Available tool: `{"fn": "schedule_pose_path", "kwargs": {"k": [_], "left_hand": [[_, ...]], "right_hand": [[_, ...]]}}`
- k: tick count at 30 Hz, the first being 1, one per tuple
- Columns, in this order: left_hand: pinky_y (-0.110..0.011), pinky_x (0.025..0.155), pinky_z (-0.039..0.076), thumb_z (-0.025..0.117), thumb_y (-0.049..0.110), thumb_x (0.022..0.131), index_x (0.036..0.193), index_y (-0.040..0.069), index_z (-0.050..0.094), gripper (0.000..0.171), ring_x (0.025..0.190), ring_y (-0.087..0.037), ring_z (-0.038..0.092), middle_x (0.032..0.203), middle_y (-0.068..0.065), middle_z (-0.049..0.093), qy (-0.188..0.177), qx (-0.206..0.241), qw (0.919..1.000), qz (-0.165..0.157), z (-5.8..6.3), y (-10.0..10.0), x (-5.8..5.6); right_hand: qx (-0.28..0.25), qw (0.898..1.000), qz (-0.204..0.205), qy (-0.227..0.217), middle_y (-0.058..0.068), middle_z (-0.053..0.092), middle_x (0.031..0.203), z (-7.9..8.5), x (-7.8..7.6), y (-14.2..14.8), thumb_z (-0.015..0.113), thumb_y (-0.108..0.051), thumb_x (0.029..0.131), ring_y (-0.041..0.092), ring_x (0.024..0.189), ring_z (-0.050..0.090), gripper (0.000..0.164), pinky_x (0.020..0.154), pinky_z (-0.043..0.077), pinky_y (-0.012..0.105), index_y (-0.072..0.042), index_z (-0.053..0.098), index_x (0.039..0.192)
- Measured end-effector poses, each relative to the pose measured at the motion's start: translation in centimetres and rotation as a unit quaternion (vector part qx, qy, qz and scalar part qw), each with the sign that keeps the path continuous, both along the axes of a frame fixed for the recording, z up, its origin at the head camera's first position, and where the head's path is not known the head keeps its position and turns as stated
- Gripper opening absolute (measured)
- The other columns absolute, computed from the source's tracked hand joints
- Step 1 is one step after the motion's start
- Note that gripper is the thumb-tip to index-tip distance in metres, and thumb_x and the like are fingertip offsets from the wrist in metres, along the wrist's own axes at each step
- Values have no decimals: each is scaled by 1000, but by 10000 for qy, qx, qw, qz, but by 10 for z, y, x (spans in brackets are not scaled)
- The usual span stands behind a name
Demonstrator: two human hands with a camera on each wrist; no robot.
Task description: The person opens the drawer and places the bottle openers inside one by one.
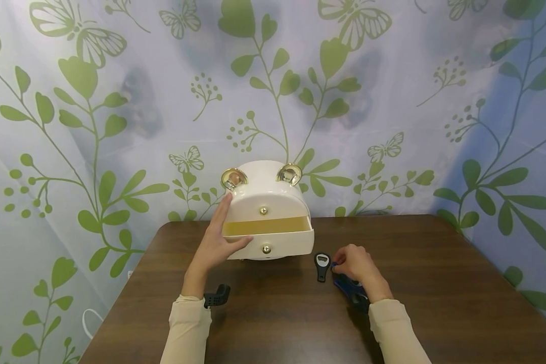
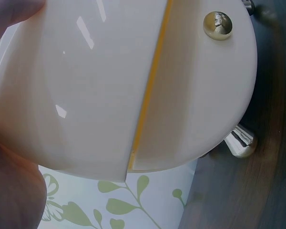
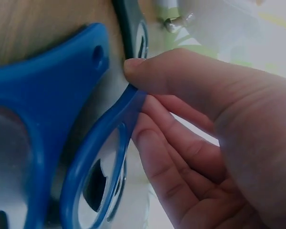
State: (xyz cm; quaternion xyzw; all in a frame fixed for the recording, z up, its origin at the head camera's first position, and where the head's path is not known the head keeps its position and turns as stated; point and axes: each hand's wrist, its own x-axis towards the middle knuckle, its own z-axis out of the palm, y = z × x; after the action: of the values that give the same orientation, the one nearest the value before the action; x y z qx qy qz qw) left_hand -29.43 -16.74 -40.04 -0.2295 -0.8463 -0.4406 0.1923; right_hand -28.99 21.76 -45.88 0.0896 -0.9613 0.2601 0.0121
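Note:
A white rounded drawer box (image 1: 268,199) with gold ears stands on the table, its lower drawer (image 1: 282,243) pulled out. My left hand (image 1: 211,247) rests at the box's left side, fingers spread and fairly straight, thumb over the drawer front. In the left wrist view the drawer's gold knob (image 2: 218,26) shows close up. My right hand (image 1: 357,264) pinches the narrow end of a blue bottle opener (image 3: 114,112) between thumb and fingers. Another blue item (image 3: 19,86) with a hole in its tip lies beside it. A black bottle opener (image 1: 322,267) lies left of my right hand.
The brown wooden table (image 1: 273,313) runs back to a curtain (image 1: 154,126) with green leaves and butterflies. A dark object (image 1: 359,302) lies partly under my right wrist. Above the open drawer, the upper drawer's knob (image 1: 264,211) shows on a closed front.

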Motion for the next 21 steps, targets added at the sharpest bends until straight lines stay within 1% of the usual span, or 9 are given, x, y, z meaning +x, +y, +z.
{"fn": "schedule_pose_path", "kwargs": {"k": [5,8,14,21], "left_hand": [[-61,123,24,89,32,81,167,35,12,115,159,-23,14,173,10,11,-9,-2,10000,8,0,0,0],[-61,122,24,89,33,82,167,36,12,115,159,-23,14,173,10,11,-28,-2,10000,15,0,0,1],[-61,123,24,89,33,82,167,34,12,115,160,-22,14,173,11,10,-20,-18,10000,5,0,0,0],[-61,123,23,89,32,82,167,34,12,114,160,-23,13,173,9,10,-1,5,10000,-33,0,0,0]], "right_hand": [[-63,9994,58,337,0,76,85,4,-1,-1,86,-12,79,19,81,70,13,80,56,48,-9,79,90],[-204,9987,24,459,0,76,85,9,-1,-3,85,-13,80,20,81,71,13,80,56,48,-9,79,91],[-448,9965,-56,703,0,77,88,22,1,-7,83,-14,84,20,85,72,13,82,57,47,-11,79,96],[-614,9911,-94,1174,3,78,94,39,7,-13,83,-18,86,23,88,74,16,83,59,48,-11,80,101]]}}
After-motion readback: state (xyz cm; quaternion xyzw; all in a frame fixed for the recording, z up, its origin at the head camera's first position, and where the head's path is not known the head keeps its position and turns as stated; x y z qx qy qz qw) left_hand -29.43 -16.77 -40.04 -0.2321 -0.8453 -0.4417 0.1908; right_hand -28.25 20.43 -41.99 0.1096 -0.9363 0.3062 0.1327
